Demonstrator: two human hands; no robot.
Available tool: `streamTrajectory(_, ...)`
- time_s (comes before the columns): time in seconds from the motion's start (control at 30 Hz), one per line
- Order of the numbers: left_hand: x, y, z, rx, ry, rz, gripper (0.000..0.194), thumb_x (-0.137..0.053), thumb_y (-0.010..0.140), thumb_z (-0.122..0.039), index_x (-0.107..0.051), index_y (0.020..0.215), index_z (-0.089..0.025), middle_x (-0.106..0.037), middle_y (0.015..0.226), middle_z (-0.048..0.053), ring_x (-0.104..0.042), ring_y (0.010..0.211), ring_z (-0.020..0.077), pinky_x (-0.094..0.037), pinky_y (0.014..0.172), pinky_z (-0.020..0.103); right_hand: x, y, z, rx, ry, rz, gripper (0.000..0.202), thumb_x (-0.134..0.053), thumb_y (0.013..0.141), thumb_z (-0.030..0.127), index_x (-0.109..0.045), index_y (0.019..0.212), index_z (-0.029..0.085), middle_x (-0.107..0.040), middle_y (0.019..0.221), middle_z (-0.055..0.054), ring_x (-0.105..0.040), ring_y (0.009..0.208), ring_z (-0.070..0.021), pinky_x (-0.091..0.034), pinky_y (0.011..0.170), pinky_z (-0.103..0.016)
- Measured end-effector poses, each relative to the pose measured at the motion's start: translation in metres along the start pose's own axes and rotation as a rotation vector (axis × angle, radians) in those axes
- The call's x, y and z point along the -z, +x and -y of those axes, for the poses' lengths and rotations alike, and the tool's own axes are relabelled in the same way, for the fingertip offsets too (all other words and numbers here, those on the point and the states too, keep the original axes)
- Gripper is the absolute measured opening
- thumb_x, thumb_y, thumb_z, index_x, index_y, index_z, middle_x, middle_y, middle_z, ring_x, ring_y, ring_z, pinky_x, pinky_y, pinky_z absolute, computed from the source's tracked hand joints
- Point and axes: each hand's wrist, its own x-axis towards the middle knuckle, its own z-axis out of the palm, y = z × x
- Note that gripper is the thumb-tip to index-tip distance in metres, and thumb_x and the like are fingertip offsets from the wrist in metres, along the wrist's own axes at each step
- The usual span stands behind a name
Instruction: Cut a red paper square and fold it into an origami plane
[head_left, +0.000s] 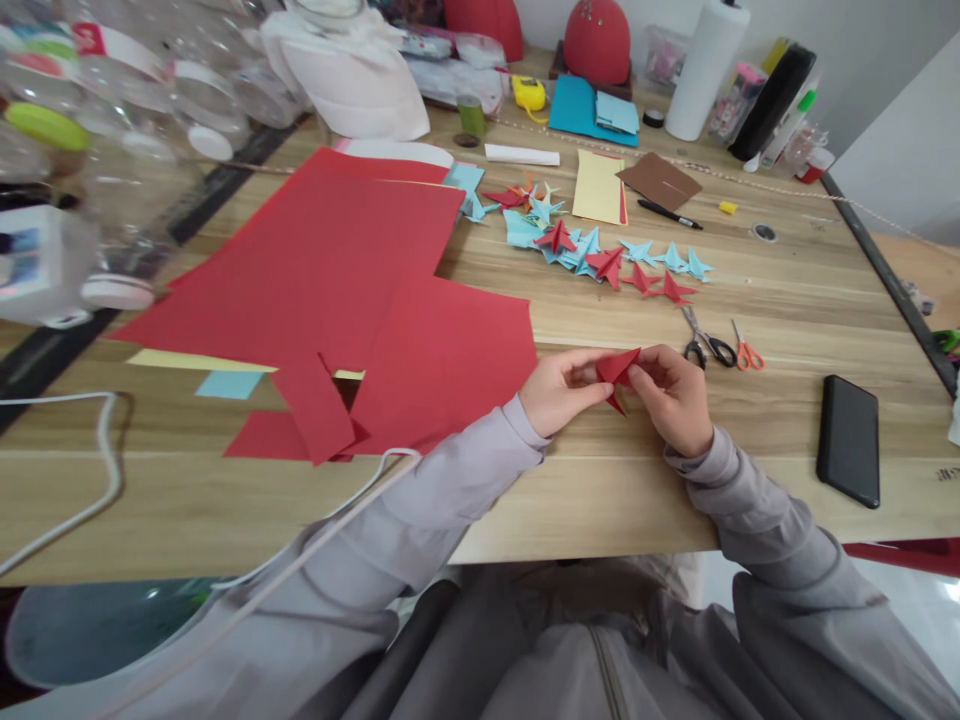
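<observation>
Between both hands, just above the near part of the table, is a small folded piece of red paper [618, 368] with a pointed tip hanging down. My left hand [564, 388] pinches its left side between thumb and fingers. On the other side, the thumb and fingers of my right hand [675, 396] close on its right edge. Large red paper sheets [322, 260] lie to the left of my hands. Beyond them sit several folded red paper cranes [606, 266] and light blue paper cranes [673, 258].
Black-handled scissors [709, 345] and small orange scissors [747, 352] lie right of my hands, with a black phone [848, 440] farther right. Plastic bottles [135, 150] crowd the left. A white cable [112, 450] runs along the near left. Yellow paper [598, 187] and brown paper [660, 183] lie farther back.
</observation>
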Motion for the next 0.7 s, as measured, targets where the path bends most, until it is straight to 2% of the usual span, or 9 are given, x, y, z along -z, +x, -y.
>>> streamTrajectory(0.17, -0.003, -0.004, 0.003, -0.127, 0.209, -0.059, 0.047, -0.072, 0.063, -0.018, -0.067, 0.109, -0.015, -0.056, 0.131, 0.015, -0.063, 0.106, 0.0254, -0.056, 0.082, 0.036, -0.002, 0.001, 0.003, -0.051, -0.058, -0.013, 0.008, -0.057, 0.075, 0.022, -0.061, 0.08, 0.018, -0.064, 0.067, 0.0, -0.057, 0.057, -0.0123, -0.047, 0.058, -0.026)
streamTrajectory(0.37, -0.003, -0.006, 0.001, -0.151, 0.218, -0.049, 0.047, -0.07, 0.068, -0.019, -0.065, 0.113, -0.014, -0.059, 0.128, 0.015, -0.062, 0.108, 0.0242, -0.053, 0.09, 0.037, -0.002, 0.002, 0.003, -0.075, -0.1, 0.014, 0.007, -0.058, 0.073, 0.021, -0.063, 0.077, 0.017, -0.063, 0.064, 0.0, -0.055, 0.055, -0.0118, -0.045, 0.055, -0.025)
streamTrajectory(0.47, -0.002, -0.004, -0.001, -0.121, 0.148, -0.066, 0.047, -0.071, 0.069, -0.024, -0.065, 0.113, -0.012, -0.065, 0.119, 0.015, -0.064, 0.101, 0.0239, -0.053, 0.086, 0.038, 0.0, 0.003, 0.001, -0.046, -0.111, -0.004, 0.007, -0.056, 0.074, 0.02, -0.062, 0.072, 0.017, -0.062, 0.062, 0.0, -0.054, 0.054, -0.0114, -0.044, 0.054, -0.025)
streamTrajectory(0.63, 0.003, 0.004, 0.0, -0.044, -0.011, -0.138, 0.049, -0.074, 0.066, -0.036, -0.066, 0.107, -0.009, -0.072, 0.097, 0.013, -0.066, 0.073, 0.0182, -0.054, 0.059, 0.03, 0.002, 0.004, 0.001, 0.022, -0.074, -0.061, 0.013, -0.053, 0.079, 0.024, -0.061, 0.072, 0.018, -0.062, 0.064, 0.0, -0.057, 0.059, -0.0122, -0.047, 0.058, -0.026)
streamTrajectory(0.7, 0.005, 0.006, 0.001, -0.009, -0.031, -0.146, 0.048, -0.076, 0.064, -0.038, -0.068, 0.101, -0.009, -0.073, 0.083, 0.01, -0.063, 0.062, 0.0149, -0.052, 0.055, 0.029, 0.001, 0.004, 0.002, 0.025, -0.071, -0.06, 0.014, -0.053, 0.081, 0.026, -0.062, 0.074, 0.018, -0.062, 0.065, -0.001, -0.058, 0.059, -0.0124, -0.047, 0.058, -0.026)
